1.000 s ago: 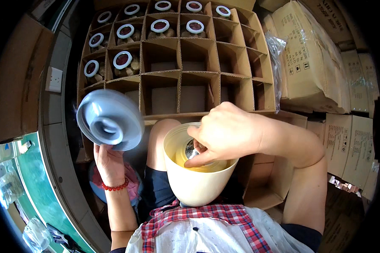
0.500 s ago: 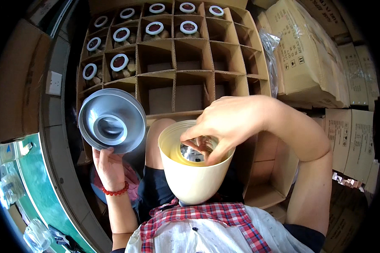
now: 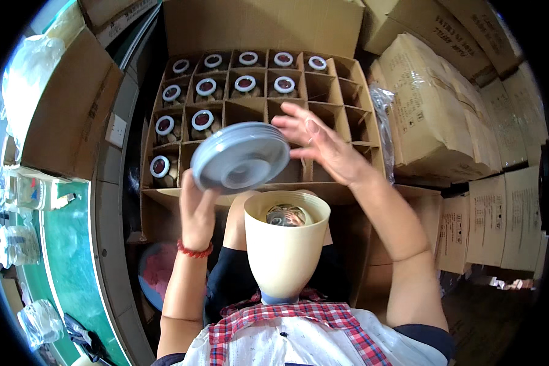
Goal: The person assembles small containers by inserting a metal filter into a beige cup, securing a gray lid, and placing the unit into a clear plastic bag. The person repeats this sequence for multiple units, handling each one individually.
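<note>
A grey round plastic cap-like piece [image 3: 244, 157], slightly blurred, is gripped at its lower left edge by my left hand [image 3: 197, 204]. It has a raised ring in its middle and hangs above the carton's near edge. My right hand [image 3: 323, 143] is open with fingers spread, close beside the cap's right rim; whether a fingertip touches it I cannot tell. Between my legs stands a cream tapered plastic flask body [image 3: 285, 250] with a bluish base. A shiny silvered liner [image 3: 285, 215] shows inside its wide mouth. No hand is on the flask.
A divided cardboard carton [image 3: 256, 113] lies in front, holding several bottle-like things with white rings and dark red centres [image 3: 202, 119]; other cells hold none. Stacked cartons [image 3: 430, 110] line the right. A green-topped table [image 3: 73, 244] is at the left, with plastic-wrapped items.
My right hand has left the flask's mouth and risen, fingers spreading. My left hand has brought the grey cap rightward, above the flask. The whole view has shifted, showing more of the carton's far flap.
</note>
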Tool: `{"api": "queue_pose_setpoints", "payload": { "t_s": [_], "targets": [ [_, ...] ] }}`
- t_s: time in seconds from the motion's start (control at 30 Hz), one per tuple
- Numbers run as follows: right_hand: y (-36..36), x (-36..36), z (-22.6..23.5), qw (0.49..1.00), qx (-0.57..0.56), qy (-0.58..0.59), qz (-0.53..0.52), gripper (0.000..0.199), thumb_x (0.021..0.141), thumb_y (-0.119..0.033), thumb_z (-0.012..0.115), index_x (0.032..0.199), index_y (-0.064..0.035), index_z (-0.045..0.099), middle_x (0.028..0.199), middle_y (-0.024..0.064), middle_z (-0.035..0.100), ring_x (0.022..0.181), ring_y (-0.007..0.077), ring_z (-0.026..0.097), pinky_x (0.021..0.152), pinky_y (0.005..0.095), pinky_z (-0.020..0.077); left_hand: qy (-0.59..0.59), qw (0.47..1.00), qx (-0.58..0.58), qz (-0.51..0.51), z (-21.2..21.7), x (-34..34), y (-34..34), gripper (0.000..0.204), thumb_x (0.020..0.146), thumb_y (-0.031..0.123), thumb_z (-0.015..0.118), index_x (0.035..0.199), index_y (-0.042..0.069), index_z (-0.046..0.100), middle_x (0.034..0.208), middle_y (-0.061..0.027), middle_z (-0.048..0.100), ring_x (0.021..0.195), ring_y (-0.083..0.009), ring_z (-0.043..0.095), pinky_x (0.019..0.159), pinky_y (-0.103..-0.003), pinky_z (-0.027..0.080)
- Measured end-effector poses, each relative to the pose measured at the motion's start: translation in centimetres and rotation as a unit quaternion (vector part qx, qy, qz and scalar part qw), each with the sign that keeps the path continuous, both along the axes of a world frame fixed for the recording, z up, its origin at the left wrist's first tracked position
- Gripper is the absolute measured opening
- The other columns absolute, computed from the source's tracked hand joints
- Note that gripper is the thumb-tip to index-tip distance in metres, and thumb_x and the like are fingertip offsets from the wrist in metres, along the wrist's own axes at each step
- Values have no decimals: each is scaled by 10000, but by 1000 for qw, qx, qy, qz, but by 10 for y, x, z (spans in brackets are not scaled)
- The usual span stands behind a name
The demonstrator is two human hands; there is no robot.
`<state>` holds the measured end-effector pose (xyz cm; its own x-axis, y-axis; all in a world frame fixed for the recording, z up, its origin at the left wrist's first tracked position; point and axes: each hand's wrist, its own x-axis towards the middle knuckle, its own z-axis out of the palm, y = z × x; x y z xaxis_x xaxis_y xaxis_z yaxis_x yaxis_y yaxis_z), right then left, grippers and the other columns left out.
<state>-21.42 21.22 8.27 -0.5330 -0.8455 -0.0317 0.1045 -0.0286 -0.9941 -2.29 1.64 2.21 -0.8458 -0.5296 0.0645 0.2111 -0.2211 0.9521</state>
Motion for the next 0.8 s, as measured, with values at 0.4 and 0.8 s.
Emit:
{"api": "queue_pose_setpoints", "payload": {
  "t_s": [0.4, 0.8],
  "targets": [
    [69, 65, -72, 986, -164, -30, -6, 244, 852, -309, 723, 929, -78, 738, 1228, 147, 618, 1225, 260, 519, 1046, 419, 401, 58, 972, -63, -218, -20, -7, 39, 469, 1006, 403, 400, 1060, 6, 646, 1324, -182, 524, 1209, -261, 492, 1028, -390, 372],
    [83, 91, -48, 993, -107, 24, -31, 227, 860, -265, 712, 928, -49, 733, 1092, 122, 691, 1127, 233, 570, 1002, 390, 426, 92, 973, -15, -212, -9, 13, 54, 363, 1004, 293, 448, 883, -1, 624, 1197, -210, 573, 1237, -324, 463, 1067, -441, 326]
  ]
}}
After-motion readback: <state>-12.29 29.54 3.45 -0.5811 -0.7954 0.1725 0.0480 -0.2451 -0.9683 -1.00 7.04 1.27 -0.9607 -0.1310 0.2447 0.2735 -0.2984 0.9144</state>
